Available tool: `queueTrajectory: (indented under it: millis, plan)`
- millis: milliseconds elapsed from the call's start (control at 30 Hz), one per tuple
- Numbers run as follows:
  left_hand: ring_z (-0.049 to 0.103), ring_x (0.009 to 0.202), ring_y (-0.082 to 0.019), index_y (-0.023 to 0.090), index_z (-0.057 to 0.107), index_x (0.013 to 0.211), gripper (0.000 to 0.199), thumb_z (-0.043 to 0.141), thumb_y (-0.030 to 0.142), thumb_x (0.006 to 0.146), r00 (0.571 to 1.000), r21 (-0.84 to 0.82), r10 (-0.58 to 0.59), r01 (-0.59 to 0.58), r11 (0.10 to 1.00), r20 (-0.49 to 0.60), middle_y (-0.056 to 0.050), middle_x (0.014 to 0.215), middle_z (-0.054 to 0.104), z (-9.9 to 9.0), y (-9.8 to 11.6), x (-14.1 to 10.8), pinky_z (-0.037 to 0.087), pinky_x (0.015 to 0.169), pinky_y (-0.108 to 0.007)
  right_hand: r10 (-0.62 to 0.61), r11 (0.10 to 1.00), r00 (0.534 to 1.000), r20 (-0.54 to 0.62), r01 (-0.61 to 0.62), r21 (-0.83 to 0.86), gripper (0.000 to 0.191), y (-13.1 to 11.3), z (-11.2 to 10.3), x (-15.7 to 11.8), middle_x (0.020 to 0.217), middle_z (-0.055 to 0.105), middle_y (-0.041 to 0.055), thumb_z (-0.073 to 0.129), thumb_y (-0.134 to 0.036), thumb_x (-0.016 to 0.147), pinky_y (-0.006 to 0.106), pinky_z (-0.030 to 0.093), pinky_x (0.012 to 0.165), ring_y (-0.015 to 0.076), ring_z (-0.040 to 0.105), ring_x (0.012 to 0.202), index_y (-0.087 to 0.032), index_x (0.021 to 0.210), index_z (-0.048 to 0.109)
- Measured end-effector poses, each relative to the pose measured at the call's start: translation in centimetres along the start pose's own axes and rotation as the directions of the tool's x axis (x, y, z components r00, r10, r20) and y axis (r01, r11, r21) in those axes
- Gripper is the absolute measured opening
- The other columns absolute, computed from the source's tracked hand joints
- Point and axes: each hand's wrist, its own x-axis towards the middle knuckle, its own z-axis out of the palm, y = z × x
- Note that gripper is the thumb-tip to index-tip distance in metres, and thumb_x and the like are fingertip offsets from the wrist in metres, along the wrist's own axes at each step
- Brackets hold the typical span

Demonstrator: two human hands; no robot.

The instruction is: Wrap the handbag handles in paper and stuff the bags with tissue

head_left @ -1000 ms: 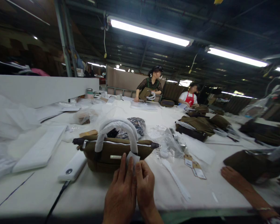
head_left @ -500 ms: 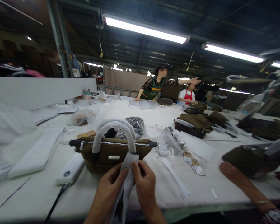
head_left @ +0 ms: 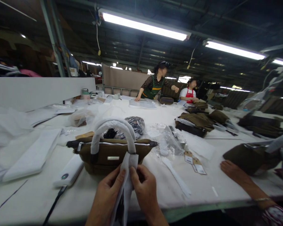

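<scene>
An olive-brown handbag [head_left: 101, 163] stands upright on the white table in front of me, zipped shut, with a small metal plate on its front. Its two arched handles [head_left: 113, 121] are wrapped in white tissue. A strap wrapped in white tissue paper [head_left: 126, 185] hangs from the bag's front toward me, dark material showing inside the fold. My left hand [head_left: 108, 191] pinches the left edge of the paper between thumb and fingers. Opposite it, my right hand [head_left: 143, 185] pinches the right edge. Both hands are just below the right handle's base.
Left of the bag lie a white power bank [head_left: 69, 172] with a black cable and a folded white sheet [head_left: 35, 157]. Hang tags [head_left: 193, 161], clear plastic and a white strip [head_left: 175, 175] lie right. A neighbour's hand [head_left: 232, 169] touches another bag [head_left: 247, 157]. Two people work across the table.
My pinching fingers have moved slightly down the paper-wrapped strap. The view has shifted a little. Across the table, the standing person's outstretched arm has come down.
</scene>
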Motion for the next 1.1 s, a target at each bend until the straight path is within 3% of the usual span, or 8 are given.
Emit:
queueTrajectory:
  millis: [133, 333, 533, 733, 867, 967, 1100]
  plan:
    - [0.059, 0.129, -0.028, 0.019, 0.072, 0.123, 0.060, 0.075, 0.060, 0.079, 0.996, 0.074, 0.084, -0.084, 0.994, -0.001, -0.006, 0.129, 0.071, 0.0, -0.6, 0.1, 0.041, 0.116, -0.035, -0.036, 0.999, 0.994, -0.103, 0.034, -0.024, 0.037, 0.8, 1.0, 0.0, 0.067, 0.058, 0.0009, 0.060, -0.049, 0.094, 0.025, 0.042, 0.058, 0.0153, 0.054, 0.064, -0.017, 0.075, 0.064]
    - [0.059, 0.129, -0.032, 0.015, 0.066, 0.130, 0.070, 0.080, 0.055, 0.074, 0.983, 0.189, 0.172, -0.156, 0.970, -0.072, -0.010, 0.132, 0.069, -0.6, -2.4, 1.2, 0.041, 0.116, -0.040, 0.001, 0.997, 0.985, -0.173, 0.013, 0.079, 0.043, 1.4, 2.4, -0.3, 0.061, 0.046, -0.0033, 0.061, -0.051, 0.092, 0.023, 0.040, 0.056, 0.0125, 0.045, 0.059, -0.020, 0.064, 0.049]
    - [0.065, 0.120, -0.034, 0.013, 0.065, 0.126, 0.067, 0.079, 0.055, 0.075, 0.984, 0.183, 0.173, -0.161, 0.970, -0.050, -0.013, 0.123, 0.073, -0.8, -2.4, 1.5, 0.050, 0.105, -0.040, 0.052, 0.985, 0.997, -0.049, -0.043, 0.168, 0.045, 0.7, 1.7, -0.8, 0.054, 0.046, -0.0036, 0.058, -0.050, 0.095, 0.024, 0.038, 0.050, 0.0125, 0.045, 0.052, -0.021, 0.063, 0.049]
    - [0.066, 0.115, -0.032, 0.015, 0.065, 0.120, 0.060, 0.079, 0.053, 0.075, 0.974, 0.270, 0.223, -0.204, 0.941, -0.042, -0.013, 0.121, 0.072, 0.0, -0.8, 0.6, 0.051, 0.101, -0.038, -0.163, 0.985, 0.986, 0.029, 0.164, -0.057, 0.037, -1.3, -0.4, 0.0, 0.074, 0.061, 0.0037, 0.052, -0.047, 0.098, 0.028, 0.042, 0.064, 0.0177, 0.057, 0.070, -0.019, 0.077, 0.064]
    - [0.068, 0.109, -0.032, 0.015, 0.067, 0.115, 0.059, 0.080, 0.054, 0.073, 0.970, 0.331, 0.232, -0.198, 0.923, -0.069, -0.012, 0.113, 0.075, 0.3, -0.3, 0.3, 0.054, 0.094, -0.036, -0.040, 0.996, 0.999, -0.023, 0.038, -0.086, 0.035, -1.5, 0.0, 0.5, 0.069, 0.055, 0.0006, 0.061, -0.050, 0.092, 0.027, 0.039, 0.059, 0.0156, 0.051, 0.064, -0.018, 0.078, 0.063]
    - [0.069, 0.107, -0.033, 0.015, 0.071, 0.112, 0.055, 0.080, 0.053, 0.073, 0.976, 0.297, 0.209, -0.182, 0.937, -0.060, -0.011, 0.108, 0.076, 0.5, -0.4, 0.1, 0.054, 0.091, -0.035, 0.106, 0.992, 0.994, -0.028, -0.104, 0.077, 0.038, -1.6, 0.5, 0.7, 0.063, 0.048, -0.0027, 0.066, -0.053, 0.087, 0.025, 0.036, 0.054, 0.0129, 0.043, 0.060, -0.017, 0.075, 0.063]
    - [0.070, 0.106, -0.034, 0.014, 0.074, 0.109, 0.052, 0.079, 0.051, 0.073, 0.995, 0.231, 0.094, -0.088, 0.969, -0.015, -0.011, 0.106, 0.078, 0.8, -0.6, -0.2, 0.054, 0.094, -0.038, 0.244, 0.913, 0.968, 0.059, -0.250, 0.323, 0.041, -1.9, 0.5, 1.2, 0.060, 0.045, -0.0044, 0.071, -0.055, 0.081, 0.023, 0.031, 0.047, 0.0095, 0.037, 0.052, -0.015, 0.074, 0.063]
